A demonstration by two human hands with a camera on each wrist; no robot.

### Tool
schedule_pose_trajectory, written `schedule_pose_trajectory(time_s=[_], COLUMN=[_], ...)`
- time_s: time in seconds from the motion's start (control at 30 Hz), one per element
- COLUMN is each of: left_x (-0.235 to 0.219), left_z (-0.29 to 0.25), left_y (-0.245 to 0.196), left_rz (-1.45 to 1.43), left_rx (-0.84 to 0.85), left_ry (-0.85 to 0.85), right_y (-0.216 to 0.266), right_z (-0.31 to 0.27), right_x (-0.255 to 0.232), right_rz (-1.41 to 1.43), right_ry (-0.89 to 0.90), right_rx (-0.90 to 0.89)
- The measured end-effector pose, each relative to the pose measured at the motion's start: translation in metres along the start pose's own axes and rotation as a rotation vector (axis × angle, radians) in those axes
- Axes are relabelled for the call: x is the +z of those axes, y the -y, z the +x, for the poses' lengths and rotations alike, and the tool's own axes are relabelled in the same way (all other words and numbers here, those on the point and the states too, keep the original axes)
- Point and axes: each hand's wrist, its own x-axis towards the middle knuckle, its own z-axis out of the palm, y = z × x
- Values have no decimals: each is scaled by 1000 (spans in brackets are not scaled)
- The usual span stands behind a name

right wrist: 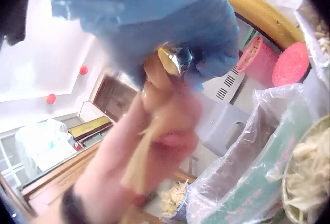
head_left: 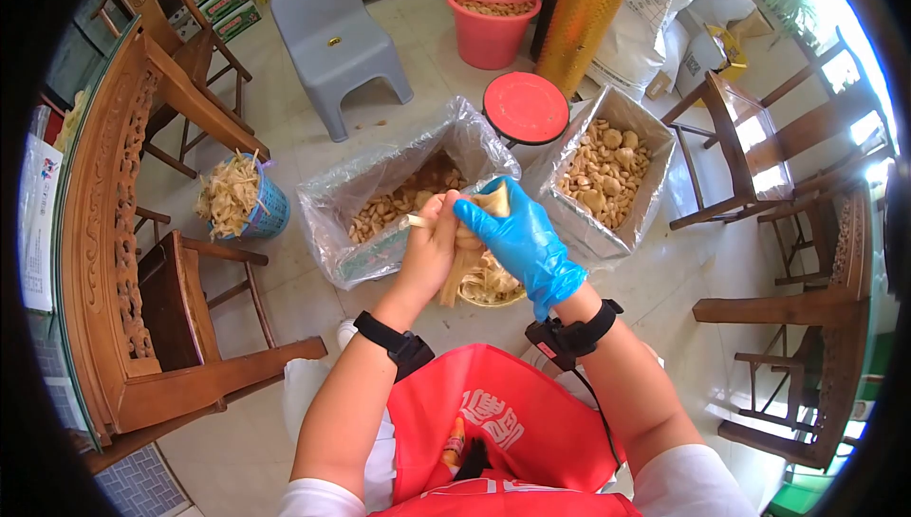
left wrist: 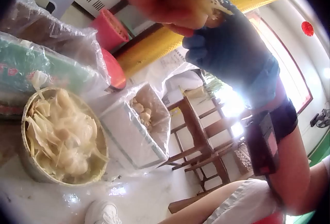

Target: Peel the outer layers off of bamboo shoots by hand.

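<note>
In the head view my bare left hand point(head_left: 429, 249) and my blue-gloved right hand point(head_left: 531, 242) meet over the bins. Between them they grip a pale garlic bulb point(head_left: 491, 202), mostly hidden by the fingers. A cut stalk end point(head_left: 416, 221) sticks out at the left hand. Long dry husk point(right wrist: 139, 165) hangs below the fingers in the right wrist view. The glove point(right wrist: 154, 18) wraps the bulb's upper side there, and something shiny shows in its grip. Right under the hands stands a round bin point(left wrist: 28, 149) full of papery peelings point(left wrist: 64, 136).
A plastic-lined box point(head_left: 327, 256) with loose cloves stands ahead left; another lined box point(head_left: 622, 244) holds cloves and bulbs at right. Behind are a red-topped stool point(head_left: 525, 107), a pink bucket point(head_left: 489, 38) and a grey chair point(head_left: 332, 33). A blue basket point(head_left: 270, 204) of husks stands far left.
</note>
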Motion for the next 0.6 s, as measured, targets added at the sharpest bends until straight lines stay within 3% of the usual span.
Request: schedule_pose_trajectory(time_s=[0.13,0.23,0.4,0.47,0.6], left_x=[7,9,14,15,17], left_z=[-5,-7,-11,-12,-12], left_y=[-2,3,-16,-20,-17], left_rz=[-86,-208,-105,-136,-55], left_rx=[-46,-44,-41,-26,-19], left_ry=[8,62,22,42,54], right_y=[-1,-7,-12,-4,-4], right_z=[-6,-3,4,2,4], right_x=[6,8,13,11,6], right_rz=[-46,-60,11,441,505], right_ry=[-26,-82,-188,-108,-84], right_rx=[-160,-139,-186,57,295])
